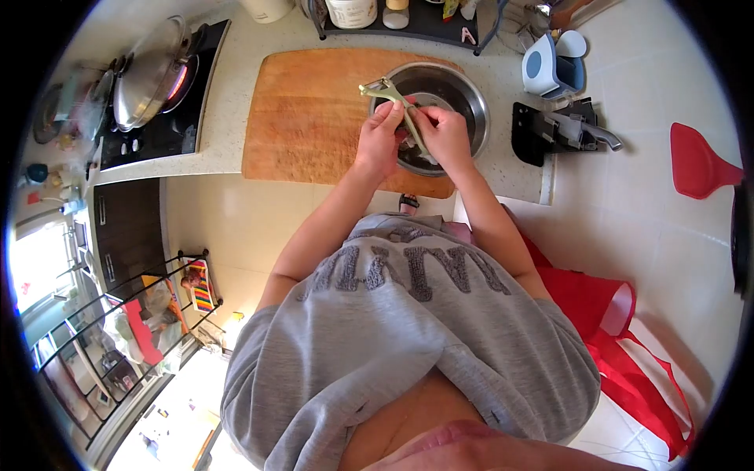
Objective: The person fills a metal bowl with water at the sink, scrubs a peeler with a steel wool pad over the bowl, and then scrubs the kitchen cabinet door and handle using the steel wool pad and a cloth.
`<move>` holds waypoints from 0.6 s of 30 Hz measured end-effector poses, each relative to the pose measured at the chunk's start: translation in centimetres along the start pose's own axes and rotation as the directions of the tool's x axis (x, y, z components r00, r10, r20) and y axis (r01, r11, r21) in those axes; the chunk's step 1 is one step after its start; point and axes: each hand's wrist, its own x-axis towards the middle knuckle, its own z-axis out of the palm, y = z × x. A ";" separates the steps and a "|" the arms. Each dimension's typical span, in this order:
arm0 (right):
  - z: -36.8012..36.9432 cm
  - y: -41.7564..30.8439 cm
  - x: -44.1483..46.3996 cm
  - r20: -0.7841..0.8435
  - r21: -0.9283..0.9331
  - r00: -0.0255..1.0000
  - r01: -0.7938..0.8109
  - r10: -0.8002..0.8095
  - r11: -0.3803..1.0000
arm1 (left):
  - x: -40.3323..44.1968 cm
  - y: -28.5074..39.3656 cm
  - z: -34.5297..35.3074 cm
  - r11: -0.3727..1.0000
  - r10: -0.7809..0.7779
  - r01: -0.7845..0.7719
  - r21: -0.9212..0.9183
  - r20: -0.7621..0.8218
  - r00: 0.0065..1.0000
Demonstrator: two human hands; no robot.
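Observation:
A pale green Y-shaped peeler point(414, 129) is held between my two hands over the near side of a steel bowl point(481, 98), its blade end pointing up and left. My left hand point(378, 143) is closed, thumb and fingers pressed at the peeler below its head. Closed around the handle from the other side is my right hand point(446, 140). Some pale bits show in the bowl beneath my fingers, too small to name. The bowl stands on the right part of a wooden cutting board point(306, 114).
Left of the board, a steel pan point(149, 82) sits on a black stove point(192, 106) with a red glow. On the right are a black holder with a knife point(593, 132) and a blue-white container point(542, 67). A dark shelf point(428, 33) with jars stands behind.

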 end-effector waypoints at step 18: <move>-0.3 0.5 -0.9 0.053 0.154 0.997 0.044 -0.053 0.987 | 1.0 -0.7 -1.5 0.978 0.112 -0.107 0.180 -0.015 0.994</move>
